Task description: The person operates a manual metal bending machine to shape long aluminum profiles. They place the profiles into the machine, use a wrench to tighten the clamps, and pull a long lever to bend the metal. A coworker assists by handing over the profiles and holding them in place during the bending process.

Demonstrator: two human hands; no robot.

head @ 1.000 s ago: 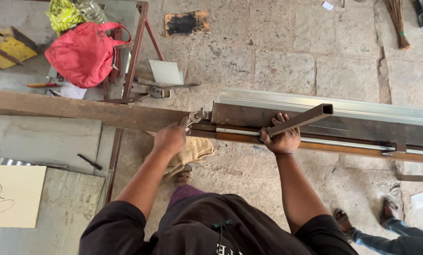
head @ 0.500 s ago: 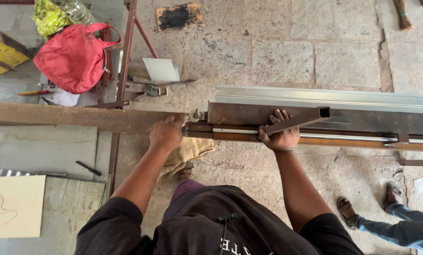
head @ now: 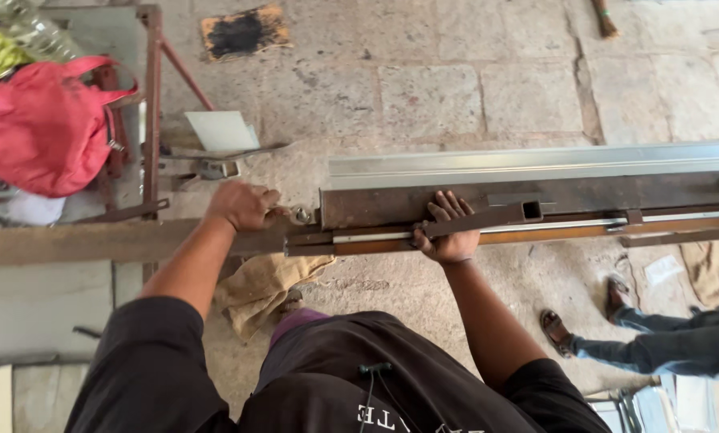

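My left hand [head: 243, 205] is closed on a small metal fitting [head: 299, 215] at the left end of a long rusty sheet-metal bending machine [head: 455, 200]. My right hand [head: 447, 232] grips the square-tube handle bar [head: 496, 216] that runs along the machine's front. A shiny folded metal sheet [head: 536, 163] lies along the machine's far side. A rusty beam [head: 78, 240] extends to the left from under my left hand.
A red bag [head: 42, 128] hangs on a rusty metal stand [head: 151, 104] at the left. A tan cloth [head: 259, 289] lies on the stone floor below the machine. Another person's sandalled feet and jeans [head: 640, 337] are at the lower right.
The view has shifted, so the machine sits lower and to the right. My left hand stays at the machine's end fitting and my right hand keeps its grip on the handle bar.
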